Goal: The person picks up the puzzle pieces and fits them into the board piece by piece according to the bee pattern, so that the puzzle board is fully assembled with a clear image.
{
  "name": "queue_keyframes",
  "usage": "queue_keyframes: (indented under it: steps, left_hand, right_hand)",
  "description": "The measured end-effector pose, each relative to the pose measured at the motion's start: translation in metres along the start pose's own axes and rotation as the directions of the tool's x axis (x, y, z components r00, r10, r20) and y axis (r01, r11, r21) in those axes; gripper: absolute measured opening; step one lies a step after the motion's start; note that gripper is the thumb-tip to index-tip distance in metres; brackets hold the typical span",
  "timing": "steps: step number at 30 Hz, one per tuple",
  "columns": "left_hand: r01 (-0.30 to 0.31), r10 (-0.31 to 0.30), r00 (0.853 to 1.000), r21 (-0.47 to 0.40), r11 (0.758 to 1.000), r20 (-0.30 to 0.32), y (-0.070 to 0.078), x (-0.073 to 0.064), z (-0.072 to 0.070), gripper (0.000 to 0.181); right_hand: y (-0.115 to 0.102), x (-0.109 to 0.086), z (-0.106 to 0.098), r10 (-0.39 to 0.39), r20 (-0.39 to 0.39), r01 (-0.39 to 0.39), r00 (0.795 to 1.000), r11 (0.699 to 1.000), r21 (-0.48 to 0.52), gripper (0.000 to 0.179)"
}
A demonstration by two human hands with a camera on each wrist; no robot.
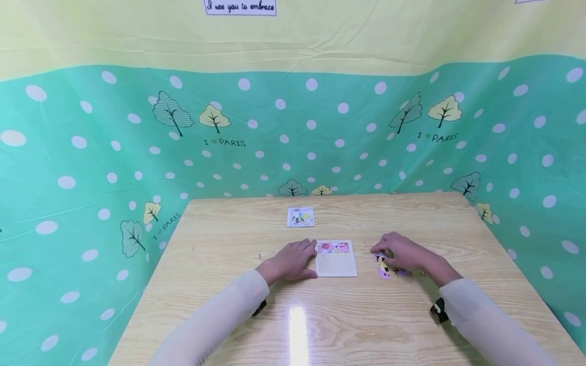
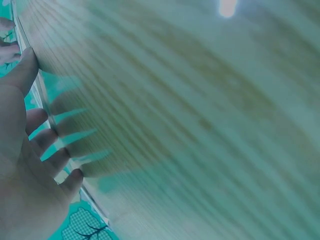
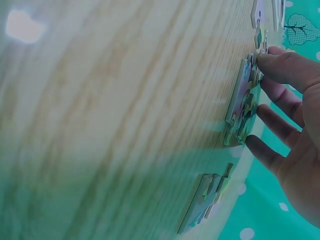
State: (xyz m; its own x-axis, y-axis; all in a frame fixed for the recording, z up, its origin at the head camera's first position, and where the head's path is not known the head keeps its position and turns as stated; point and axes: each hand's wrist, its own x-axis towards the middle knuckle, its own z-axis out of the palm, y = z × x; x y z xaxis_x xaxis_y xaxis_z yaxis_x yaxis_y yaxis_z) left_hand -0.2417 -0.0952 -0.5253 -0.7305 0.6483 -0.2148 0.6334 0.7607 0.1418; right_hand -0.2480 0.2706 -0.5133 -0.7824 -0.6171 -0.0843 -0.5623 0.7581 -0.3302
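Two hands: the left hand point(image 1: 294, 261) at the left edge of the puzzle tray point(image 1: 336, 267), the right hand point(image 1: 405, 251) off to the tray's right.
Left grip: fairly wide, fingers reaching to the tray's far left corner and thumb to its near left corner; they touch the frame without wrapping round it.
Right grip: thumb and forefinger bent and a little apart, down at the loose jigsaw pieces point(image 1: 384, 271); from where I stand I cannot tell whether they have hold of one.
Left arm: back of the hand up, the pale left sleeve point(image 1: 215, 317) slanting in from nearer the person, left of the tray.
Right arm: back of the hand up, wrist arched, the pale right sleeve point(image 1: 490, 317) coming in from the near right of the tray.
Tray: lying flat, white-rimmed, a pink joined strip point(image 1: 333, 248) filling its far end, plain backing showing nearer the person.
Picture card: the bee card point(image 1: 300, 217) lies flat beyond the tray, slightly left, well apart from it.
Edges and room: a band of wooden tabletop point(image 1: 233, 223) separates tray from pieces; more wood grain runs nearer the person than the tray. Beyond card and tray, the far table edge meets a dotted green curtain point(image 1: 311, 124).
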Motion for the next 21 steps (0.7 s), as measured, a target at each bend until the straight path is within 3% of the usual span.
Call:
queue_keyframes:
  steps: [21]
  left_hand:
    - [-0.003,0.003,1.0,0.0,1.0,0.001,-0.0005,-0.0012,-0.0005,0.071]
  right_hand:
    - [-0.0049,0.008,0.0027,0.031,-0.029,-0.031,0.999,1.0,0.008,0.034]
